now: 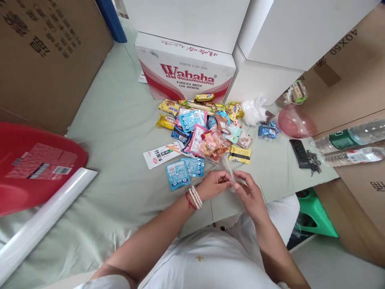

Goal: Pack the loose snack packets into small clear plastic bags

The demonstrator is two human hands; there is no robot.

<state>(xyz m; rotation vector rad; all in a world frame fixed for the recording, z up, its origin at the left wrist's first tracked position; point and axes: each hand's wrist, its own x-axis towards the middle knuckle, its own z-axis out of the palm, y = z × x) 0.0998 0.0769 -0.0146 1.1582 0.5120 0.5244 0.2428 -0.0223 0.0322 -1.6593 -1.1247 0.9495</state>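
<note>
Between my two hands is a clear plastic bag (231,171), thin and partly hidden by the fingers. My left hand (215,184), with a beaded bracelet and red cord at the wrist, pinches one side of it. On the other side, my right hand (250,193) has its thumb and fingers closed on the plastic. Just beyond lies a heap of small wrapped snacks (210,138) in many colours. Two light-blue sachets (178,175) rest left of my left hand, and a yellow packet (240,154) is above my right hand.
A Wahaha water carton (186,70) stands behind the heap. White crumpled plastic bags (253,111) and a pink bowl (296,121) are to the right, near a phone (300,153), keys (314,162) and bottles (345,139). At left are a red container (36,168) and a white roll (48,224).
</note>
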